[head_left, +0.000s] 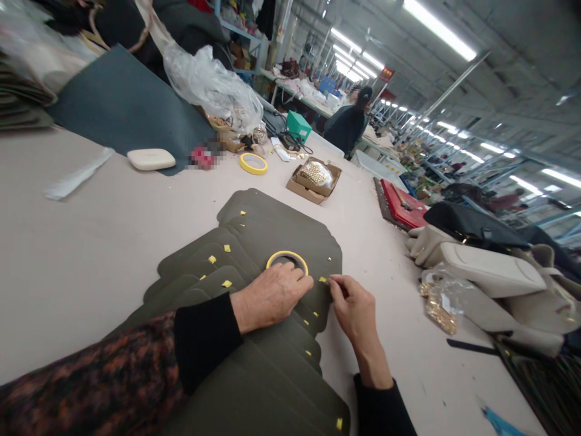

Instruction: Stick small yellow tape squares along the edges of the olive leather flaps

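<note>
Two bare hands work over olive-green panels (281, 224) fanned out at the lower centre of the frame. The left hand (270, 297) has its fingers curled onto a yellow tape roll (287, 254) resting there. The right hand (354, 306) pinches its fingertips together at the panels' right edge, just beside a small yellow piece (322, 280).

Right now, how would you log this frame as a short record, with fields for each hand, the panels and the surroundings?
Left hand: left hand grips the near side of a yellow tape roll
Right hand: right hand pinched beside a yellow scrap; contents unclear
Panels: olive panels, overlapping, dotted with yellow scraps
Beyond panels: second yellow roll; open cardboard box holding gold-coloured pieces
Right side: cream bag; clear plastic bag
</note>
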A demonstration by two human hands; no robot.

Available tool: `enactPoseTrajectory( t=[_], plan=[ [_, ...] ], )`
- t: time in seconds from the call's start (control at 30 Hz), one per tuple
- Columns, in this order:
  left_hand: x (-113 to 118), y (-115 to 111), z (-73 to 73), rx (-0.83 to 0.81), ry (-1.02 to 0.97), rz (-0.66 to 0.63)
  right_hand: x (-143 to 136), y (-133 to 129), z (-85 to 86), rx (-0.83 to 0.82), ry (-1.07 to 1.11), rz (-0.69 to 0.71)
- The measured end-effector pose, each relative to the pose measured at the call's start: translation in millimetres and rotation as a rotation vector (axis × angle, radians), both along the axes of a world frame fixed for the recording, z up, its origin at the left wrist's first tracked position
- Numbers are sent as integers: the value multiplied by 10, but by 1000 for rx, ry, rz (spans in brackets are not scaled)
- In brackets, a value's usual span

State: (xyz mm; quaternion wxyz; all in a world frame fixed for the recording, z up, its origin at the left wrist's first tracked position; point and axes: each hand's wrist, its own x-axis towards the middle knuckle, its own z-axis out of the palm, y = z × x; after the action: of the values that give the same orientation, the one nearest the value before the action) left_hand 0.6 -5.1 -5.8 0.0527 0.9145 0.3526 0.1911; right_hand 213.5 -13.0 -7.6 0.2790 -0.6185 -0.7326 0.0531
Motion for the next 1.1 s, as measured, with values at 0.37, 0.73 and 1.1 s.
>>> enactPoseTrajectory(
  t=[0.37, 0.73, 1.1],
  plan=[
    [-28, -22, 44, 51, -84, -58, -97, 88, -59, -111, -113, -59],
    [-42, -22, 10, -52, -282, -87, -113, -251, 125, -131, 305, 117],
    [-33, -41, -25, 0, -254, -74, -309, -278, 22, 179, 109, 311]
  ],
)
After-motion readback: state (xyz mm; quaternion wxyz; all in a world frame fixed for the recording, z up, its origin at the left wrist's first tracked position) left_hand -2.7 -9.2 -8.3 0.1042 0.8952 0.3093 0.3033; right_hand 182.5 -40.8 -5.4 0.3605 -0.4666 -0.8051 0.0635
